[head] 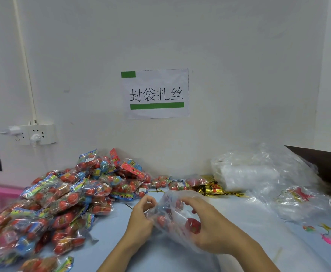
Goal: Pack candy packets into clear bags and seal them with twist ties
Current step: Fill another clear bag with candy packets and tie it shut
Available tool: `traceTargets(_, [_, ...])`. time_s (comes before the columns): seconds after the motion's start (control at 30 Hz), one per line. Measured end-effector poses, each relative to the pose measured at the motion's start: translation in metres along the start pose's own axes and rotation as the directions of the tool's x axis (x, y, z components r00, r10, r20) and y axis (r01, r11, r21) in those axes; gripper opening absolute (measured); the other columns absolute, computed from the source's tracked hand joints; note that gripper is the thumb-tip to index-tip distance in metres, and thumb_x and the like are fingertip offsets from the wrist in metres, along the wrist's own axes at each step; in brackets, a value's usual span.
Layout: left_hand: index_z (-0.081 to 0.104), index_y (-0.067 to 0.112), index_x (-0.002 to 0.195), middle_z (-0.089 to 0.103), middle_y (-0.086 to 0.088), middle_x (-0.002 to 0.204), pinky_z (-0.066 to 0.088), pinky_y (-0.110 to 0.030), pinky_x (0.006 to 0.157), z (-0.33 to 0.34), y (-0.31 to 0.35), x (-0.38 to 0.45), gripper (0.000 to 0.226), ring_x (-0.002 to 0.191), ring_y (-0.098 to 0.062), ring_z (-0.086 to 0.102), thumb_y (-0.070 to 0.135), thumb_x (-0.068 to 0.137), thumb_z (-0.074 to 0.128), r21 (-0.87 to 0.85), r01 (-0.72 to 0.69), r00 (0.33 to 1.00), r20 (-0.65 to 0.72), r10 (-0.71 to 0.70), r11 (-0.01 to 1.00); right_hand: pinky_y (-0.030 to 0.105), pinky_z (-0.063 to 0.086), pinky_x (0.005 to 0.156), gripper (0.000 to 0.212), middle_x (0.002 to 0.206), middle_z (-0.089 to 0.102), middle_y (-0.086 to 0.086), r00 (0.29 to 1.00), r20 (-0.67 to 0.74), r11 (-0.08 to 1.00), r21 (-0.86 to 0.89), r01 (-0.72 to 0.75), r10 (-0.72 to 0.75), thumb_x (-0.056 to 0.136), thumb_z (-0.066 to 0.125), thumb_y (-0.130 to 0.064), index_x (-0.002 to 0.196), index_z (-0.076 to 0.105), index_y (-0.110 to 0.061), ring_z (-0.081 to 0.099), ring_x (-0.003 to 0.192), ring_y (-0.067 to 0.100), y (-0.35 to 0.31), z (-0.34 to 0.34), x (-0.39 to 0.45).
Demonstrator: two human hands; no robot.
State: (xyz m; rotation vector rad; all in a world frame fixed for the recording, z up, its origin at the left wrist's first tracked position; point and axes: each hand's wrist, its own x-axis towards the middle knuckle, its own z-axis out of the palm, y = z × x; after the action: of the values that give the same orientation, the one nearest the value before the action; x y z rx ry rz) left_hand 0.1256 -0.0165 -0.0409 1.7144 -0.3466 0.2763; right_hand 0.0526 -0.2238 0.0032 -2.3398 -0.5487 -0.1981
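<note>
Holding the bag: the clear bag [172,214] is held up just over the blue surface [160,258], between both hands, so the red candy packets [193,224] inside can be kept in.
Left grip: the left hand [141,214] is curled, and the bag's edge is pinched by its fingertips [151,201], likely so the top can be gathered.
Right grip: the bag's other side is cupped by the right hand [206,222], with bent fingers wrapped round it.
Arms: both are stretched forward, wrists bent in toward each other.
Candy pile [58,201]: it is kept near on the left, easy to reach.
Gold twist ties [213,188]: they are laid just behind the bag, not yet used.
Spare bags [247,173]: they are stacked at the back right.
</note>
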Motion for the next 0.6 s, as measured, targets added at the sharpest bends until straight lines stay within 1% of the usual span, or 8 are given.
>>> traceTargets(0.07, [0.056,0.007,0.083,0.07,-0.012,0.08,0.052,-0.025,0.059,0.0,0.0,0.0,0.025,0.075,-0.02,0.065,-0.001,0.078,0.078,0.008,0.004,1.0,0.0,-0.004,1.0,0.013,0.051,0.078,0.045,0.113,0.045,-0.036,1.0,0.01,0.998,-0.066,0.011,-0.01,0.086,0.069,-0.029,0.126,0.057,-0.044,0.052,0.105,-0.005,-0.003,-0.001,0.001])
traceTargets(0.13, [0.056,0.007,0.083,0.068,-0.013,0.08,0.052,-0.025,0.06,0.001,0.0,0.0,0.023,0.075,-0.019,0.063,-0.002,0.079,0.077,0.013,-0.007,1.0,-0.002,0.007,1.0,0.016,0.048,0.066,0.019,0.083,0.054,-0.027,0.999,-0.014,0.983,-0.181,0.033,-0.036,0.089,0.066,-0.02,0.099,0.073,-0.035,0.056,0.081,0.002,-0.005,-0.001,0.004])
traceTargets(0.2, [0.056,0.007,0.083,0.069,-0.011,0.081,0.054,-0.026,0.061,0.0,0.0,0.0,0.021,0.076,-0.018,0.063,0.0,0.081,0.076,0.016,-0.008,1.0,0.0,0.008,1.0,0.012,0.04,0.06,0.017,0.067,0.054,-0.024,0.997,-0.07,0.981,-0.193,0.017,-0.031,0.09,0.069,-0.016,0.084,0.076,-0.03,0.055,0.07,-0.002,-0.005,-0.001,0.007])
traceTargets(0.27, [0.056,0.007,0.083,0.067,-0.006,0.077,0.052,-0.024,0.062,0.0,0.001,-0.001,0.018,0.073,-0.014,0.06,0.0,0.083,0.073,0.02,-0.022,1.0,0.01,0.021,1.0,0.009,0.04,0.067,0.018,0.078,0.058,-0.021,0.987,-0.159,0.987,-0.163,-0.004,-0.022,0.087,0.074,-0.014,0.08,0.076,-0.03,0.056,0.077,-0.003,-0.003,-0.001,0.01])
traceTargets(0.33, [0.057,0.008,0.082,0.063,0.003,0.071,0.047,-0.02,0.06,0.0,0.002,-0.002,0.017,0.068,-0.007,0.055,0.0,0.085,0.072,0.024,-0.05,0.998,0.039,0.049,0.998,0.012,0.045,0.078,0.028,0.099,0.057,-0.022,0.968,-0.245,0.991,-0.134,0.011,-0.044,0.084,0.076,-0.011,0.071,0.071,-0.034,0.056,0.091,-0.001,0.001,-0.001,0.012])
traceTargets(0.47, [0.059,0.004,0.083,0.065,0.004,0.074,0.046,-0.018,0.063,0.0,0.005,-0.003,0.019,0.068,-0.004,0.058,0.0,0.08,0.077,0.016,-0.092,0.99,0.113,0.09,0.996,0.023,0.051,0.09,0.013,0.124,0.046,-0.02,0.956,-0.286,0.982,-0.189,0.009,-0.064,0.088,0.075,-0.018,0.079,0.076,-0.028,0.052,0.109,-0.002,0.004,0.0,0.011])
traceTargets(0.53, [0.061,0.007,0.084,0.067,-0.001,0.078,0.048,-0.021,0.064,0.0,0.006,-0.003,0.02,0.072,-0.008,0.061,0.0,0.078,0.079,0.011,-0.092,0.987,0.134,0.09,0.996,0.022,0.047,0.097,0.01,0.128,0.051,-0.021,0.964,-0.259,0.966,-0.258,-0.003,-0.066,0.091,0.071,-0.026,0.083,0.077,-0.026,0.046,0.118,-0.004,0.006,0.0,0.011])
traceTargets(0.6, [0.063,0.011,0.084,0.068,-0.005,0.082,0.05,-0.023,0.065,-0.002,0.005,-0.003,0.02,0.075,-0.012,0.064,0.001,0.078,0.08,0.003,-0.08,0.984,0.157,0.078,0.997,0.02,0.045,0.093,0.014,0.112,0.061,-0.02,0.973,-0.226,0.953,-0.303,-0.025,-0.046,0.093,0.067,-0.027,0.082,0.076,-0.025,0.049,0.109,-0.003,0.004,-0.001,0.012])
